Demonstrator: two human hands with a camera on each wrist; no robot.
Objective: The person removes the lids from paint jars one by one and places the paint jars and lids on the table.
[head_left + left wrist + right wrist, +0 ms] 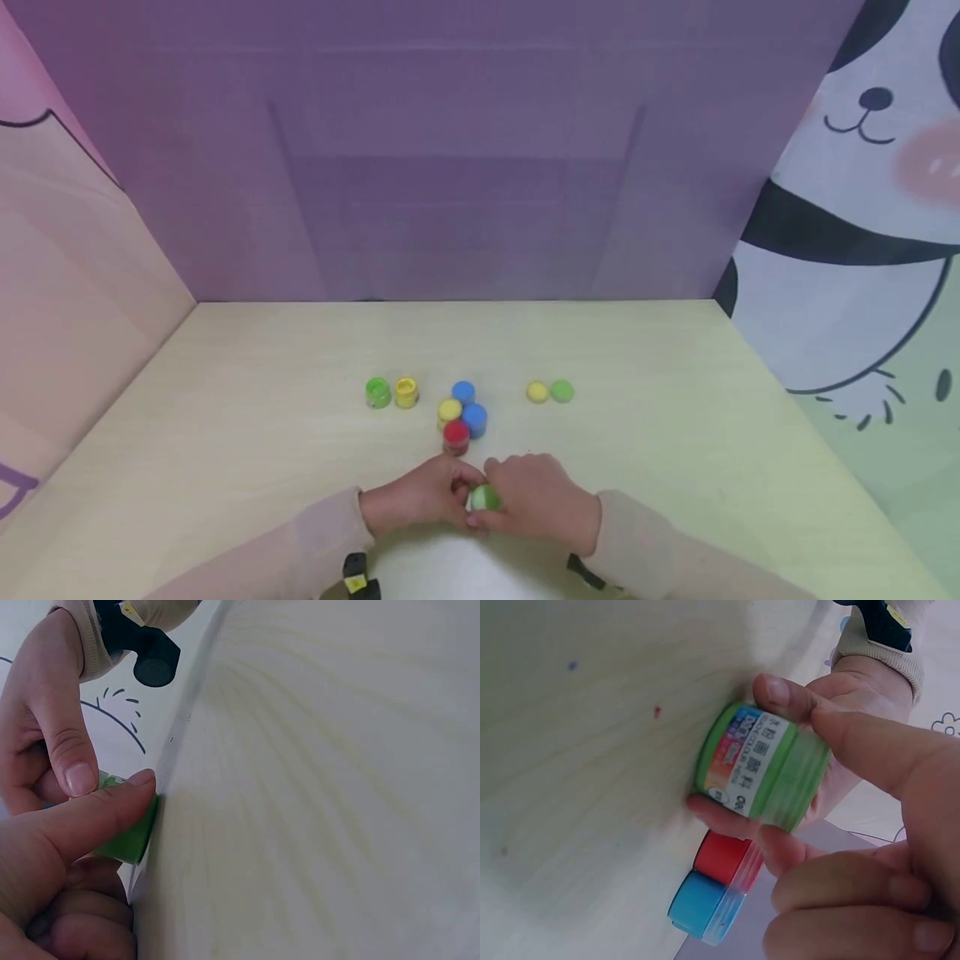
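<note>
A small green paint jar [485, 498] with a printed label stands between both hands near the table's front. My left hand [427, 492] grips the jar's body, thumb on one side and fingers on the other. My right hand [543, 496] pinches the jar's lid [799, 780] between thumb and finger; its other fingers curl in. Whether the lid is loose I cannot tell. Just beyond the hands stand a red jar [456, 437], a yellow jar [449, 412] and two blue jars [475, 420], all with lids on.
Farther left, a green jar [378, 393] and a yellow jar [407, 392] stand without lids. A yellow lid [537, 392] and a green lid [562, 391] lie to the right on the pale table [675, 433]. A purple panel [465, 167] rises behind the table.
</note>
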